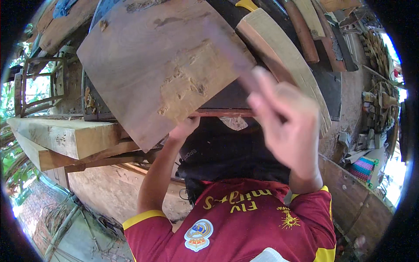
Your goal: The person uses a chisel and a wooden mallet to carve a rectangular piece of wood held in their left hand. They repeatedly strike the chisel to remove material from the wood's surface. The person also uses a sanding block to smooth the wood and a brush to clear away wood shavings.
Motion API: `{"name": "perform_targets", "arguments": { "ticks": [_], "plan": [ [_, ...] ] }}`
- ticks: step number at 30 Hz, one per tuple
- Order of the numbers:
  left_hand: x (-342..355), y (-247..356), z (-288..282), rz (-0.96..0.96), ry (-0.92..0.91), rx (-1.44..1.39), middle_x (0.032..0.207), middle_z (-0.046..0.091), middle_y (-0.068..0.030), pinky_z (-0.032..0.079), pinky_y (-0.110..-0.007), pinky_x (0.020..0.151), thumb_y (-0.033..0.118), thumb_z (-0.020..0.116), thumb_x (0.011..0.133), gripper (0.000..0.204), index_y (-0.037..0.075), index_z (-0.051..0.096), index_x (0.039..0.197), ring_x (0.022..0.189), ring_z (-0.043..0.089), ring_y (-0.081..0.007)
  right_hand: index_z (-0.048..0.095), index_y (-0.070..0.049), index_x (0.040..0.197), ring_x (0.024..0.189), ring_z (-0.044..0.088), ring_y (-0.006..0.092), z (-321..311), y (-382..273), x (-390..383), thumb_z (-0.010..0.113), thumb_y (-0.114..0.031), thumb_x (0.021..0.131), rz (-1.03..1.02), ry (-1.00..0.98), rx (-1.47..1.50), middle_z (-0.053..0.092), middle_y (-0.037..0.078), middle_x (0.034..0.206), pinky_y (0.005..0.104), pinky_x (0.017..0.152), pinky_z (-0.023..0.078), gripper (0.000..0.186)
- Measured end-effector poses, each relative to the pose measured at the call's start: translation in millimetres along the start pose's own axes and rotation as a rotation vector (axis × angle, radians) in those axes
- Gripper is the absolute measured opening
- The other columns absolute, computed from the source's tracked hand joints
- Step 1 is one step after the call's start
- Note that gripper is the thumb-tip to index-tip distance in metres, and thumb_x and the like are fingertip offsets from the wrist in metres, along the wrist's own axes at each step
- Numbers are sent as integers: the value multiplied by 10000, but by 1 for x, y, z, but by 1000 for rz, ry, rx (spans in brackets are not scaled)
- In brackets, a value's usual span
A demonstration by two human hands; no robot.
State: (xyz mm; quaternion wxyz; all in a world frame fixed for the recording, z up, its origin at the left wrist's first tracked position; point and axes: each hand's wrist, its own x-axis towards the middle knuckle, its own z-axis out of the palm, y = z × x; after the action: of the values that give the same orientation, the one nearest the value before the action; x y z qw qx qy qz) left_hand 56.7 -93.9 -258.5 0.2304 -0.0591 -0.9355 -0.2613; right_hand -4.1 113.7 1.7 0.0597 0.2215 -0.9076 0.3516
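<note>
A broad wooden board (135, 65) with a rough, pitted patch along its right part lies tilted over a dark surface (227, 94). My left hand (184, 127) is closed at the board's lower edge, its fingertips partly hidden. My right hand (288, 122) grips a long, narrow, motion-blurred tool (233, 56), which angles up over the board's right edge; its exact kind is unclear. Just right of the board lies a thick, pale curved timber piece (288, 65).
Stacked thick planks (96, 139) jut out at left, near a wooden frame (39, 83). More timber offcuts (305, 26) lie at the top right and a scrap wood pile (375, 61) beyond. A colourful woven item (362, 168) sits far right. A yellow object (246, 5) is at the top.
</note>
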Motion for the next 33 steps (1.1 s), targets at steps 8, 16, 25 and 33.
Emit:
{"name": "perform_targets", "arguments": {
  "ticks": [8, 16, 25, 33],
  "plan": [
    [-19, -2, 1, -97, -287, 145, 1029, 623, -137, 466, -441, 893, 332, 687, 749, 393, 112, 616, 1067, 989, 583, -336, 647, -12, 1144, 621, 608, 263, -5, -23, -8, 666, -54, 834, -10, -265, 99, 595, 140, 700, 313, 596, 467, 313],
    [-17, -4, -4, -153, -216, 32, 1125, 579, -139, 425, -459, 943, 327, 679, 762, 467, 113, 555, 1157, 1077, 530, -343, 679, -22, 1062, 619, 613, 268, -3, -27, -2, 699, -52, 786, -32, -344, 141, 611, 118, 704, 324, 578, 480, 278],
    [-23, -6, -13, -149, -175, 42, 1106, 595, -143, 441, -461, 924, 338, 696, 735, 486, 101, 575, 1142, 1052, 552, -352, 667, -23, 1107, 600, 600, 245, -11, -18, 4, 735, -23, 726, -68, -352, 66, 623, 115, 715, 303, 572, 469, 387],
    [-22, -7, -10, -162, -152, 64, 1089, 609, -147, 455, -463, 908, 349, 712, 712, 503, 91, 594, 1128, 1030, 571, -360, 631, 31, 1092, 746, 676, 251, -6, -11, 0, 686, -79, 831, 141, -296, 343, 669, 155, 857, 321, 676, 516, 289]
  ]
}}
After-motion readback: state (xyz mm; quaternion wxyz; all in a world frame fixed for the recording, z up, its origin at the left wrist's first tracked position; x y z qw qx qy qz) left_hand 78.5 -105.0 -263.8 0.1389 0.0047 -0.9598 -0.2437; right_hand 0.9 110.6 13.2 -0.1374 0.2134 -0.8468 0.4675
